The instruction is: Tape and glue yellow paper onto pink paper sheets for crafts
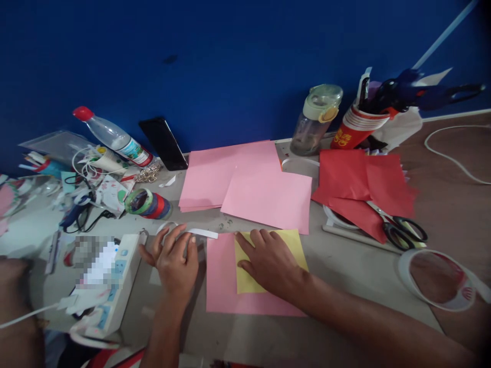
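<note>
Head view: found yellow sheet (291, 244) lying on pink sheet (220, 273), beneath right hand (274, 260) with fingers spread. Noted left hand (174, 260) at white strip (205, 233), fingers bent; cannot tell whether pinching it. Could skew yellow sheet through uneven pressure from right hand.

Upper sheet (296, 244) is lying on lower sheet (220, 286); right hand (270, 258) is resting on upper sheet. Left hand (174, 260) is sitting left of both sheets, a paper strip (204, 233) passing behind it. Paper stack (215, 176) is lying behind lower sheet, phone (164, 144) and bottle (115, 138) standing to its left, flask (307, 133) and cups (355, 128) to its right. Scissors (399, 227) are lying partly on further sheets (343, 174), tape roll (407, 282) in front of them. Power strip (123, 278) is lying left of left hand
</note>
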{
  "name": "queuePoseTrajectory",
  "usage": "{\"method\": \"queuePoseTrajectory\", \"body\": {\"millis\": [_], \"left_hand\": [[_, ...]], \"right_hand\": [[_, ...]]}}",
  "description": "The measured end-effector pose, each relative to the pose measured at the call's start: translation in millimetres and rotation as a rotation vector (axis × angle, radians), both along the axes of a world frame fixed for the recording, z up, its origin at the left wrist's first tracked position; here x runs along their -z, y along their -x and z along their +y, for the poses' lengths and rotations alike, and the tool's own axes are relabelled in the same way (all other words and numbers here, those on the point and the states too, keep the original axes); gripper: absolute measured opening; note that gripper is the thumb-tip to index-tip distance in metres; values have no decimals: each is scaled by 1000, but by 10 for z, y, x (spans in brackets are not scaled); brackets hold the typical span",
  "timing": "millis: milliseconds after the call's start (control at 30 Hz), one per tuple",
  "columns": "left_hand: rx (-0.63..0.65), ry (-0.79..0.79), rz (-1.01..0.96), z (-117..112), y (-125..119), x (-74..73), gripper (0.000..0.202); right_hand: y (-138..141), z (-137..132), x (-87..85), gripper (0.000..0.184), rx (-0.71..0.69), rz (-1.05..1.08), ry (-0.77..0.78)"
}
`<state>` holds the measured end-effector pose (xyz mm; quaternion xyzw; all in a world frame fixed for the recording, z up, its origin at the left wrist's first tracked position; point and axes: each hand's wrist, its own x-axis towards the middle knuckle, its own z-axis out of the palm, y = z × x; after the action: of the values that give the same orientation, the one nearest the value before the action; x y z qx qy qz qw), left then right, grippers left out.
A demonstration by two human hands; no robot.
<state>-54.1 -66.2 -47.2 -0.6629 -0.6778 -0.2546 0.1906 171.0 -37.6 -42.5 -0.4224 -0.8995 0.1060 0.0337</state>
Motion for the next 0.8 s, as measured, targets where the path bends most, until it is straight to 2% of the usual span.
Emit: {"method": "queuePoseTrajectory", "body": {"millis": [167, 400, 500, 633, 733, 800], "left_hand": [[-12, 55, -14, 16, -3, -32, 12], [-12, 89, -156, 63, 31, -115, 17], [-8, 91, -144, 74, 20, -147, 16], [16, -10, -100, -11, -105, -214, 9], [104, -109, -52, -162, -281, -259, 10], [290, -79, -6, -261, -411, -254, 19]], "right_hand": [[-1, 3, -18, 56, 5, 35, -5], [-10, 17, -5, 54, -2, 45, 13], [-21, 33, -3, 53, -6, 56, 31], [-36, 48, -11, 54, -21, 73, 53], [-35, 47, -17, 54, -16, 72, 67], [-31, 45, -19, 55, -4, 69, 79]]}}
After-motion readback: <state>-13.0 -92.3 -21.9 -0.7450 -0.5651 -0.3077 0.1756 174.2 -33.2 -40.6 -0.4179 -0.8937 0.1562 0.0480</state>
